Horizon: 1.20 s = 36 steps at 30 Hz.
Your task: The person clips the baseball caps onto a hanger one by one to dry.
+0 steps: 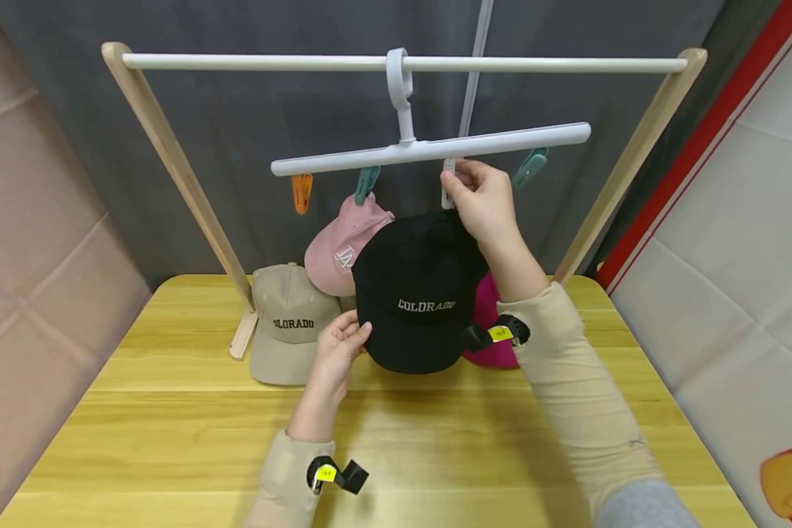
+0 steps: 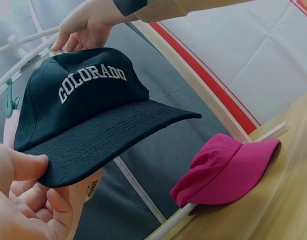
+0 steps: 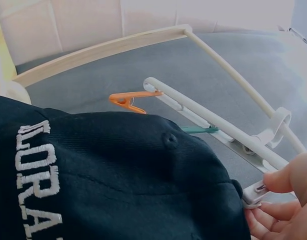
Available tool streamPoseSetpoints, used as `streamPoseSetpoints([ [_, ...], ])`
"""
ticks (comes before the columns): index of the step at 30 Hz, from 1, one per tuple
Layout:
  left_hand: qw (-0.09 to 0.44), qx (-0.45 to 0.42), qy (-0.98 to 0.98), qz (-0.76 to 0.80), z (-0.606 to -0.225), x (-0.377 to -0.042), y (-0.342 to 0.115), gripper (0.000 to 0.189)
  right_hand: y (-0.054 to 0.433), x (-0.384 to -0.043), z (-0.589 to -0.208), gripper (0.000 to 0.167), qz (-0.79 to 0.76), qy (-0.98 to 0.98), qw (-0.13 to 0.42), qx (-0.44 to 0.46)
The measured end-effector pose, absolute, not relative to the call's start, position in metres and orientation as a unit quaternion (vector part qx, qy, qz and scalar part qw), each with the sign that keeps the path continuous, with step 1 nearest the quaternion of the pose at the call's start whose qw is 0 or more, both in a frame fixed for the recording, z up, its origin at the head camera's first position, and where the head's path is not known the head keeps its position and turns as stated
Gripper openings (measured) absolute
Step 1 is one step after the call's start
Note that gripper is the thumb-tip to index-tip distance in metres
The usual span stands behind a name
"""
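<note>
A black cap (image 1: 416, 293) lettered COLORADO hangs below a white hanger (image 1: 429, 150), brim down toward me. My left hand (image 1: 338, 348) pinches the edge of its brim, thumb on top, as the left wrist view shows. My right hand (image 1: 485, 198) pinches a white clothespin (image 1: 447, 183) between thumb and fingers. In the right wrist view that clothespin (image 3: 254, 194) has its tip right at the top of the cap. Left of the black cap, a pink cap (image 1: 343, 249) hangs from a green clothespin (image 1: 367, 185).
An orange clothespin (image 1: 301, 193) and another green clothespin (image 1: 529, 169) hang at the hanger's ends. The hanger tilts on a white rod (image 1: 270, 63) between wooden posts. A beige cap (image 1: 284, 323) and a magenta cap (image 2: 226, 170) rest on the wooden table (image 1: 171, 440).
</note>
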State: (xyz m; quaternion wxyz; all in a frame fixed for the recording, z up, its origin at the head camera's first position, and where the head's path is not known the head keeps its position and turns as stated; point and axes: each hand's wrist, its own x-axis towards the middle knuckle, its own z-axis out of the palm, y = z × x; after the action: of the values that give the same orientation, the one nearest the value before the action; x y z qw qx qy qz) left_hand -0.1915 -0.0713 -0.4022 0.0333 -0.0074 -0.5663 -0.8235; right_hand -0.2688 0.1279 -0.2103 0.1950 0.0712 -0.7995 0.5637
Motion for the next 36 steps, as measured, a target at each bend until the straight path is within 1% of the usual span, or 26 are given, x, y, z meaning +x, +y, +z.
streamPoseSetpoints([
  [10, 0.046, 0.01, -0.557, -0.829, -0.4015, -0.1904, -0.0731, 0.021, 0.131, -0.2693, -0.2117, 0.033, 0.582, -0.792, 0.173, 0.06],
  [21, 0.057, 0.029, -0.54, -0.839, -0.4009, -0.1913, -0.0734, 0.019, 0.1335, -0.2665, -0.2117, 0.03, 0.592, -0.783, 0.181, 0.057],
  [36, 0.064, 0.024, -0.531, -0.845, -0.4015, -0.1917, -0.0747, 0.016, 0.1327, -0.2642, -0.2142, 0.028, 0.628, -0.75, 0.193, 0.076],
])
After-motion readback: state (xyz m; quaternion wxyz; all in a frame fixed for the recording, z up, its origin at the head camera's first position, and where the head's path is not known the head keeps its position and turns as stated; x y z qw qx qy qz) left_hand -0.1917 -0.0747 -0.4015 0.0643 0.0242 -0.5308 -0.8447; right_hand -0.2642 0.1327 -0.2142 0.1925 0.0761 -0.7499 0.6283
